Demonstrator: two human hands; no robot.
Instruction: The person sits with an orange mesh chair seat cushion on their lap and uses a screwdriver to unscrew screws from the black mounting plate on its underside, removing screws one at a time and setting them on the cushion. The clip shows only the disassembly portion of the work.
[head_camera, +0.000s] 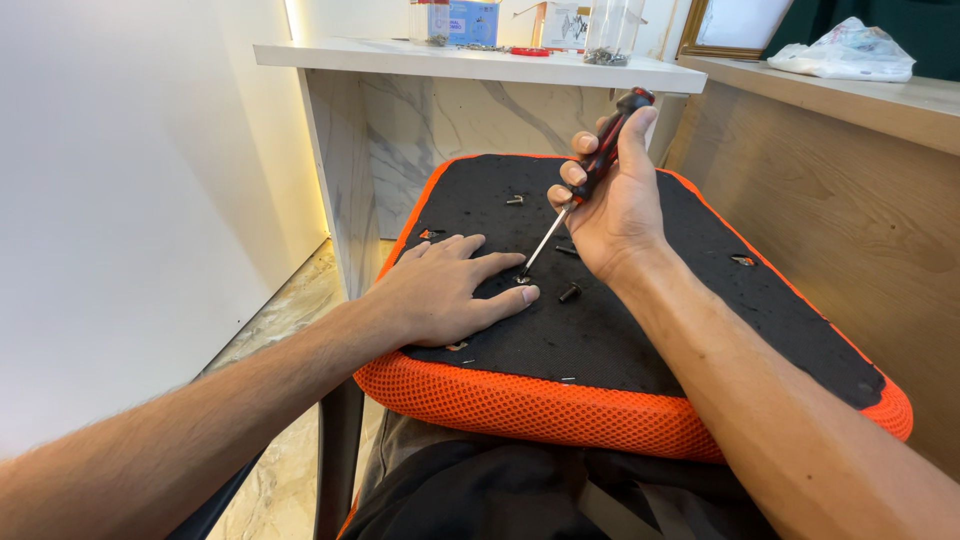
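Right hand is wrapped tight round a red-black screwdriver, tip down on a screw. Left hand lies flat, fingers spread, on the black seat underside, at the screw's 9 o'clock; a loose bolt sits at its 3.

White wall, marble counter
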